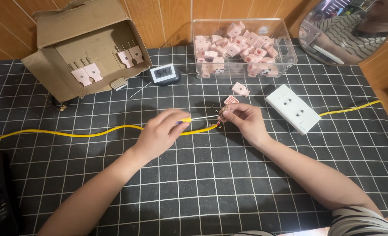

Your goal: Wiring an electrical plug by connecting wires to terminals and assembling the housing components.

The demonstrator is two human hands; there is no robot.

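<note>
- Left hand (161,133) grips screwdriver (189,119), tip toward right hand.
- Right hand (243,119) pinches yellow cable (93,133) end and small plug part (221,118).
- Open tabletop (211,192) nearer than both hands; white socket (292,108) just right.

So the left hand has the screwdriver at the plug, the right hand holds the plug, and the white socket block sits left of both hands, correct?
Not quite. In the head view the socket block sits to the right of both hands. The rest holds: left hand with the screwdriver, right hand holding the plug.
</note>
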